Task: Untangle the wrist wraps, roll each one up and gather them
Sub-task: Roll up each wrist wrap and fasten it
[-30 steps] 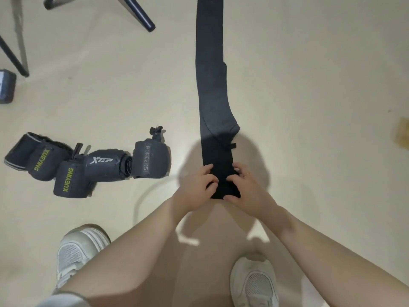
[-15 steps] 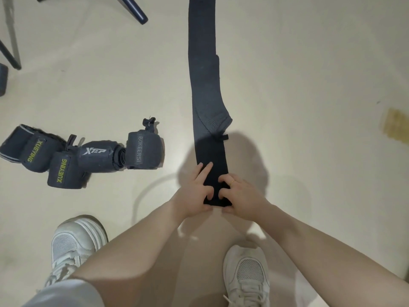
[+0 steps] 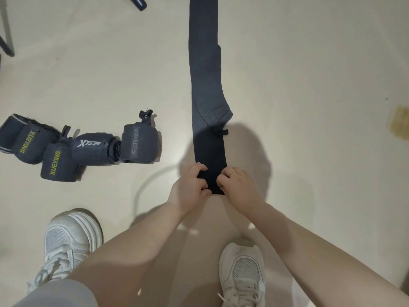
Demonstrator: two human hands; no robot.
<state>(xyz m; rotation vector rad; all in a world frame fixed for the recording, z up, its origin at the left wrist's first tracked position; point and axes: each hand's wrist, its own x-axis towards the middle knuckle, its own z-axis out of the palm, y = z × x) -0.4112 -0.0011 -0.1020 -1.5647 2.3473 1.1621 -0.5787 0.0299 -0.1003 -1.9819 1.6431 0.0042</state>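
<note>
One view only, the camera on my head, looking steeply down and a little forward at the floor (image 3: 309, 63) in front of me. It's wide-angle, so the edges bow outward. My arms run up from the bottom corners to my left hand (image 3: 190, 185) and right hand (image 3: 238, 187), meeting near the middle, close under the lens. My shoes (image 3: 242, 273) sit at the bottom edge, almost straight below. The strap (image 3: 204, 63) runs away from me and out past the top edge. The rolls (image 3: 93, 147) lie off at the left side, and chair legs (image 3: 136, 2) just clip the top-left corner, farthest out.
</note>
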